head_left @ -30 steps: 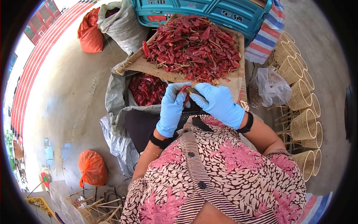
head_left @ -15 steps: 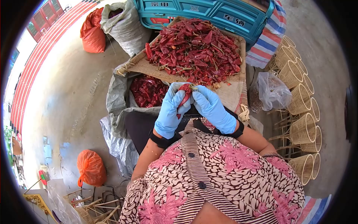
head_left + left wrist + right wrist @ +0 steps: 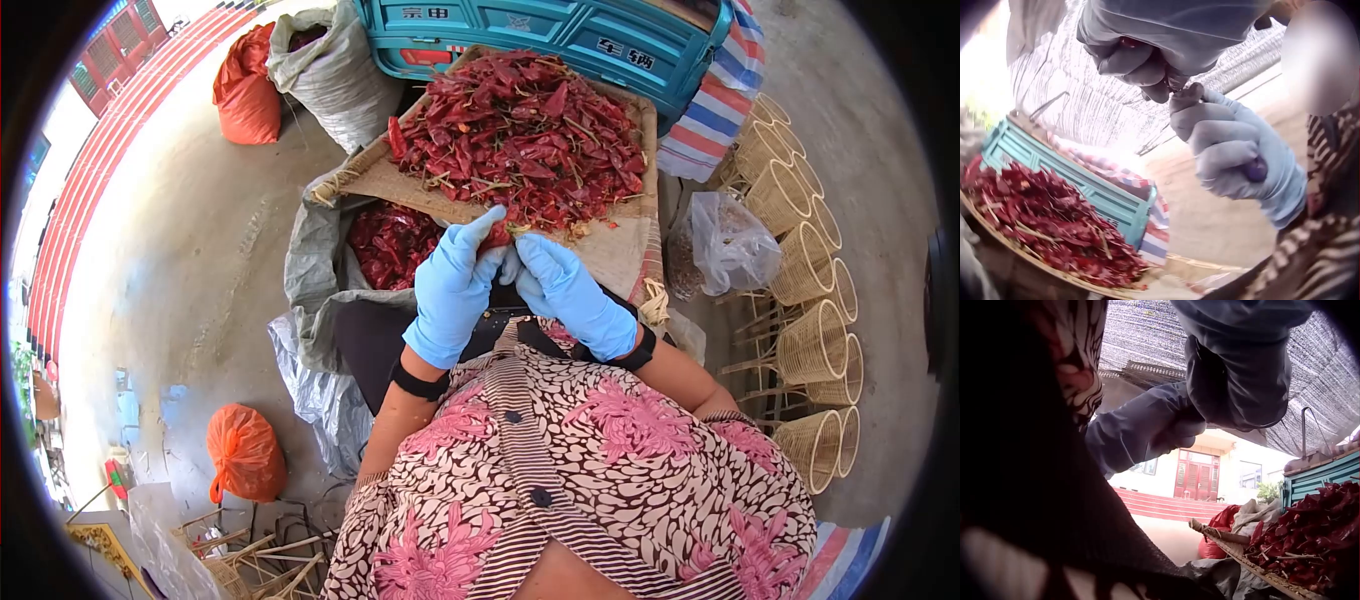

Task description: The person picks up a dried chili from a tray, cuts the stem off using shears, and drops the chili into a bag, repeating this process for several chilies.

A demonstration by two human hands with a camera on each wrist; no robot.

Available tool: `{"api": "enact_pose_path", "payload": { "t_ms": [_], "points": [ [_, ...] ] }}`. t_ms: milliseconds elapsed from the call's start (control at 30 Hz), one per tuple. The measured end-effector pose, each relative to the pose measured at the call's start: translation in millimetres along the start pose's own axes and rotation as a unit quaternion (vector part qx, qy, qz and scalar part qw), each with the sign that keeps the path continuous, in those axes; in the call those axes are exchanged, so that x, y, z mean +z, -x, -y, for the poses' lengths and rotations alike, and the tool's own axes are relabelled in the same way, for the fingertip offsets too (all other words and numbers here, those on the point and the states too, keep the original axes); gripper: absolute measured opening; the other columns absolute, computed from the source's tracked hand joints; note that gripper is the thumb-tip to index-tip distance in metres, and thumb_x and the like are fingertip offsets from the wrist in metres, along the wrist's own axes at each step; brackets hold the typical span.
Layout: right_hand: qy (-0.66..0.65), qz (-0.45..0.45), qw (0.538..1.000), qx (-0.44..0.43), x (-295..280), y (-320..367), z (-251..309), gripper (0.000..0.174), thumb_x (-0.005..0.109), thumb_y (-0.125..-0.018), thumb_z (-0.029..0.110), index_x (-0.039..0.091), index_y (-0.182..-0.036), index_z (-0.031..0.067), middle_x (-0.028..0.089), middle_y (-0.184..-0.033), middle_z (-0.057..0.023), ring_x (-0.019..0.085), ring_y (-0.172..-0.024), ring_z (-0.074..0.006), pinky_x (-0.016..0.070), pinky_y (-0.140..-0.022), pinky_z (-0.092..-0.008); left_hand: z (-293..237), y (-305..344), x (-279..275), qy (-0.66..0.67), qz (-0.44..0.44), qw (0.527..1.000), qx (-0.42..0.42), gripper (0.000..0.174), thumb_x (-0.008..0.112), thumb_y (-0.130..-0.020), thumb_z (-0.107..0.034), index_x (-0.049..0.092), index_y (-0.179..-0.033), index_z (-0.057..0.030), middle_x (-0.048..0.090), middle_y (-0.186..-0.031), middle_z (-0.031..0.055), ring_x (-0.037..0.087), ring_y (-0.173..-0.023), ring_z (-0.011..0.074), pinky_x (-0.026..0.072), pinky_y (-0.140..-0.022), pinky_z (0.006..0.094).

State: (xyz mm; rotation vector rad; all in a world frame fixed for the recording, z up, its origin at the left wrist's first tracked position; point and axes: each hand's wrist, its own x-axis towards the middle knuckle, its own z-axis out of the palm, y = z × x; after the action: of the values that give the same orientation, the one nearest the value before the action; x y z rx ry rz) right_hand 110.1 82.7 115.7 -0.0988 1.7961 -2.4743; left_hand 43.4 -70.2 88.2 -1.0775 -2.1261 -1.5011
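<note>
Between both blue-gloved hands is a red chili pepper (image 3: 495,236), its pale stem end (image 3: 518,229) pointing to the right. My left hand (image 3: 449,292) holds the pepper's body between thumb and fingers, with the index finger stretched out above it. At the stem end, the curled thumb and fingertips of my right hand (image 3: 572,296) pinch close against the left fingers. In the left wrist view a purple rounded end (image 3: 1256,169) shows in the right palm, under the curled fingers; the rest of it is hidden. Glove fingers cover most of the pepper in both wrist views.
A heap of dried chilies (image 3: 525,130) lies on a woven tray (image 3: 395,180) ahead. Left of the lap, an open grey sack (image 3: 308,262) holds more chilies. Wicker stools (image 3: 810,260) line the right. A teal cart (image 3: 550,30), orange bag (image 3: 247,450) and white sack (image 3: 340,80) stand around.
The right hand swung inward and lower beside the left. My left index finger has straightened upward, and the pepper shows less between the hands than half a second ago.
</note>
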Motion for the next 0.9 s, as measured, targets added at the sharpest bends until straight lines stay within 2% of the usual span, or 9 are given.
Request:
{"api": "enact_pose_path", "payload": {
  "t_ms": [100, 200, 333, 433, 533, 567, 667, 767, 900],
  "points": [
    [-0.096, 0.074, 0.989, 0.079, -7, 4, 4, 0.035, 0.038, -0.104, 0.037, 0.057, -0.092, 0.0096, 0.034, -0.056, 0.0073, 0.025, -0.042, -0.0043, 0.0215, -0.041, -0.0226, 7, -4, 8, 0.029, -0.078, 0.992, 0.092, 0.024, 0.058, -0.094, -0.008, 0.058, -0.118, -0.0043, 0.063, -0.09, 0.0016, 0.055, -0.07, 0.0067, 0.0463, -0.062, 0.0226],
    [-0.202, 0.105, 0.964, 0.135, -1, 7, 12, 0.042, 0.034, -0.104, 0.042, 0.057, -0.09, 0.0103, 0.03, -0.056, 0.0078, 0.021, -0.04, -0.0037, 0.0197, -0.04, -0.023, -1, 7, 8, 0.38, 0.006, 0.91, -0.165, 0.023, 0.057, -0.097, -0.016, 0.06, -0.117, -0.0069, 0.059, -0.08, -0.0024, 0.051, -0.065, 0.0078, 0.0413, -0.056, 0.0223],
    [-0.254, 0.12, 0.946, 0.163, 2, 7, 21, 0.047, 0.03, -0.104, 0.044, 0.059, -0.09, 0.0098, 0.026, -0.056, 0.0086, 0.019, -0.04, -0.0034, 0.0175, -0.04, -0.0234, -5, 2, 9, 0.453, -0.005, 0.869, -0.201, 0.022, 0.055, -0.098, -0.018, 0.059, -0.115, -0.0044, 0.058, -0.079, -0.0042, 0.045, -0.064, 0.0024, 0.0355, -0.056, 0.0176],
    [-0.07, 0.13, 0.979, 0.138, -8, 7, 32, 0.038, 0.044, -0.101, 0.041, 0.06, -0.093, 0.0072, 0.035, -0.058, 0.0074, 0.031, -0.046, -0.0036, 0.0268, -0.043, -0.0222, 7, 8, 11, 0.462, 0.003, 0.861, -0.214, 0.022, 0.054, -0.099, -0.016, 0.059, -0.116, -0.0038, 0.058, -0.078, -0.0036, 0.046, -0.064, 0.0027, 0.0361, -0.057, 0.0173],
    [0.25, 0.03, 0.968, 0.006, -21, 1, 3, 0.032, 0.063, -0.093, 0.035, 0.062, -0.093, 0.0037, 0.048, -0.065, 0.0049, 0.043, -0.058, -0.0048, 0.0372, -0.053, -0.0221, 5, 11, 10, 0.377, 0.056, 0.895, -0.233, 0.018, 0.051, -0.099, -0.012, 0.059, -0.111, -0.0018, 0.055, -0.077, -0.0021, 0.047, -0.066, 0.0047, 0.0407, -0.061, 0.0203],
    [0.294, -0.063, 0.952, 0.061, -19, 9, 13, 0.031, 0.075, -0.084, 0.03, 0.062, -0.089, 0.0019, 0.057, -0.073, 0.0022, 0.048, -0.068, -0.0063, 0.0418, -0.061, -0.0234, 3, 9, 7, 0.357, 0.051, 0.895, -0.261, 0.016, 0.051, -0.099, -0.011, 0.059, -0.109, -0.0011, 0.054, -0.075, -0.0021, 0.046, -0.066, 0.0046, 0.041, -0.061, 0.0206],
    [0.362, -0.084, 0.927, 0.043, -26, 13, 19, 0.026, 0.073, -0.086, 0.028, 0.062, -0.09, 0.0041, 0.053, -0.07, 0.0059, 0.044, -0.063, -0.0021, 0.0354, -0.054, -0.0199, 12, 10, 9, 0.42, 0.015, 0.874, -0.243, 0.019, 0.052, -0.099, -0.018, 0.06, -0.111, -0.0058, 0.055, -0.079, -0.0053, 0.043, -0.065, 0.0026, 0.0375, -0.059, 0.0174],
    [0.275, -0.098, 0.956, 0.026, -26, 9, 25, 0.036, 0.068, -0.089, 0.039, 0.064, -0.085, 0.003, 0.059, -0.071, 0.0018, 0.047, -0.065, -0.0048, 0.0381, -0.057, -0.0224, 10, 7, 2, 0.295, 0.067, 0.923, -0.236, 0.019, 0.055, -0.096, -0.009, 0.06, -0.113, -0.0015, 0.055, -0.074, -0.0009, 0.048, -0.065, 0.0052, 0.0421, -0.059, 0.0218],
    [0.269, -0.081, 0.958, 0.06, -21, -9, 25, 0.041, 0.064, -0.091, 0.041, 0.065, -0.073, 0.0043, 0.059, -0.064, -0.0001, 0.048, -0.059, -0.0063, 0.037, -0.054, -0.0243, 9, 10, 10, 0.136, 0.076, 0.987, -0.026, 0.023, 0.062, -0.091, -0.005, 0.06, -0.114, -0.0009, 0.059, -0.076, 0.0014, 0.055, -0.068, 0.008, 0.0467, -0.063, 0.023]
  ]
}}
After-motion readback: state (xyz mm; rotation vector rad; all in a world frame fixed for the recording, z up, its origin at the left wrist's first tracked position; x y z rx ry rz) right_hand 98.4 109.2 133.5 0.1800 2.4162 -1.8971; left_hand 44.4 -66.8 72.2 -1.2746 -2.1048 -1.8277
